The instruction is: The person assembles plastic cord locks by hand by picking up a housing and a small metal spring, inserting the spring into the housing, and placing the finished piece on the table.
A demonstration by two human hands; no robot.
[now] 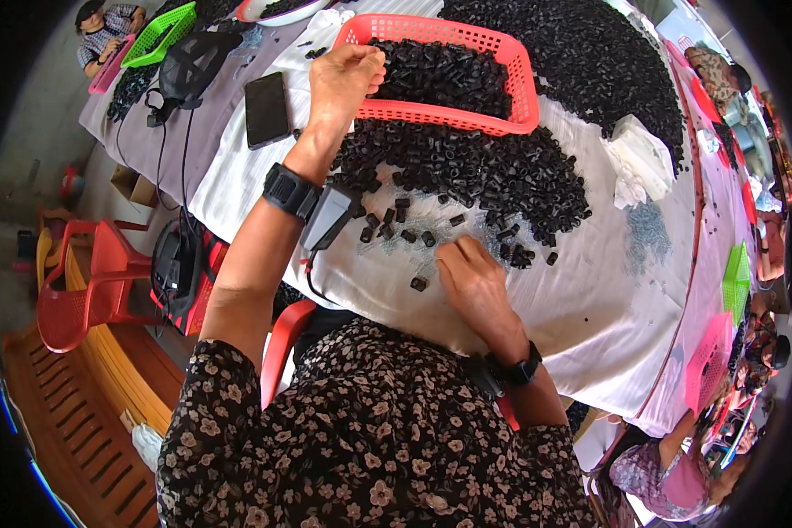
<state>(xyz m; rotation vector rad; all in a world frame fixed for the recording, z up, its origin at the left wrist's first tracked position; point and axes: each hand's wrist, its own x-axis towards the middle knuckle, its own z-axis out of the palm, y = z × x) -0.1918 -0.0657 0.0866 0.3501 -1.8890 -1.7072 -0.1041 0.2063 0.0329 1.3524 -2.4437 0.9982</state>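
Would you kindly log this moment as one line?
left hand: at left end of red basket, grip unclear | right hand: over white cloth, beside scattered black parts, grip unclear | dark phone: left of basket

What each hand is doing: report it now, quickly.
Left hand: fingers curled, over the left end of the red basket; any hold cannot be told.
Right hand: fingers curled, beside loose black parts; any hold cannot be told.

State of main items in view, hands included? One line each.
Left hand: fingers bent, grip unclear
Right hand: fingers curled, grip unclear
Red basket: upright, loaded with black parts
Thin pale pieces: loose, scattered
Phone: flat, screen dark
Black wristbands: strapped on
Red armchair at left: upright
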